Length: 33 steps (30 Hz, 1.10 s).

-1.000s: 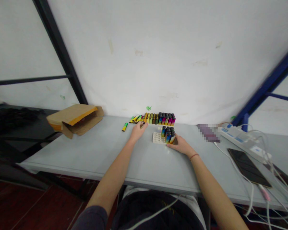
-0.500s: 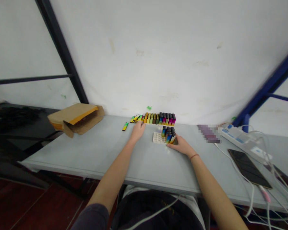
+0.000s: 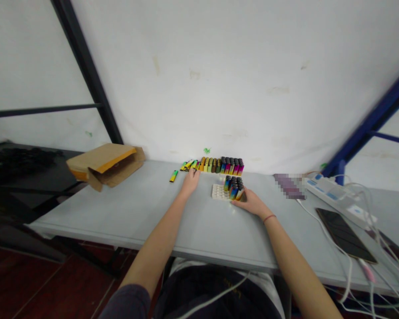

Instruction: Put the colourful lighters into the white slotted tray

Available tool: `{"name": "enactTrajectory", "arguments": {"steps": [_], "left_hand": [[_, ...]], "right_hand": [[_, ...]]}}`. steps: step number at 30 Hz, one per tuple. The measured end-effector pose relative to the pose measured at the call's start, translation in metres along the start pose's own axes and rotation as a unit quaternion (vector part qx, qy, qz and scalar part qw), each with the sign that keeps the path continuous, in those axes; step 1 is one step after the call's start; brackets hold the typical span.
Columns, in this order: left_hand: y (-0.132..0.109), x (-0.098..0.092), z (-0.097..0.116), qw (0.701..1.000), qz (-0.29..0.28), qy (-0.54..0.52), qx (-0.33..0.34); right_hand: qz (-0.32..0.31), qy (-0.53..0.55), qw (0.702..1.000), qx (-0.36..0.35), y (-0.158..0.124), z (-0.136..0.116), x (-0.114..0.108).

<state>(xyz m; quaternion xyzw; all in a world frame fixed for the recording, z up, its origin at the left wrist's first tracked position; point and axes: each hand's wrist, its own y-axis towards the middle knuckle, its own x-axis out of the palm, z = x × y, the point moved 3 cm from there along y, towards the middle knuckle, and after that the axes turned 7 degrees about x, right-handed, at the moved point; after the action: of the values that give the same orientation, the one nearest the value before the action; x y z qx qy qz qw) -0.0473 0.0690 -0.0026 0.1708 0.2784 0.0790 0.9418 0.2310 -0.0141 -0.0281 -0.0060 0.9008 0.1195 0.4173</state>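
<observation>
My left hand (image 3: pixel 190 180) reaches to the right end of a loose pile of yellow-green lighters (image 3: pixel 186 165), its fingers closed on a lighter that they mostly hide. One more yellow-green lighter (image 3: pixel 174 176) lies apart, to the left. In front of me stands a white tray with holes (image 3: pixel 219 192), its left part bare. Upright multicoloured lighters with black tops (image 3: pixel 233 188) fill its right part. My right hand (image 3: pixel 250 202) curls around the tray's right end, thumb at the front edge.
Behind the tray, near the wall, stand rows of yellow and green lighters (image 3: pixel 210 165) and black-topped coloured ones (image 3: pixel 232 166). An open cardboard box (image 3: pixel 106 163) lies at the left. At right are a phone (image 3: pixel 344 232), a power strip (image 3: pixel 341 199) and white cables.
Both hands keep nearly the same places. The left fingers have shifted very slightly at the lighter pile; the tray and its lighters stay put.
</observation>
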Motion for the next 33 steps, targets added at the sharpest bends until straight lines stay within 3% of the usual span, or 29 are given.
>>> {"name": "enactTrajectory", "arguments": {"steps": [9,20,28,33], "left_hand": [[-0.001,0.002,0.003,1.000,0.005,0.019,0.001],[-0.009,0.012,0.001,0.996,-0.019,-0.063,0.062],[-0.011,0.012,0.021,0.981,-0.001,0.006,0.195],[-0.021,0.021,0.033,0.967,-0.079,-0.036,0.239]], "right_hand": [[-0.013,0.016,1.000,-0.002,-0.001,-0.002,-0.001],[-0.001,0.009,1.000,0.002,0.000,0.000,0.000],[-0.007,-0.001,1.000,0.009,-0.001,-0.004,-0.003],[-0.010,0.006,1.000,0.004,-0.001,-0.005,-0.002]]}}
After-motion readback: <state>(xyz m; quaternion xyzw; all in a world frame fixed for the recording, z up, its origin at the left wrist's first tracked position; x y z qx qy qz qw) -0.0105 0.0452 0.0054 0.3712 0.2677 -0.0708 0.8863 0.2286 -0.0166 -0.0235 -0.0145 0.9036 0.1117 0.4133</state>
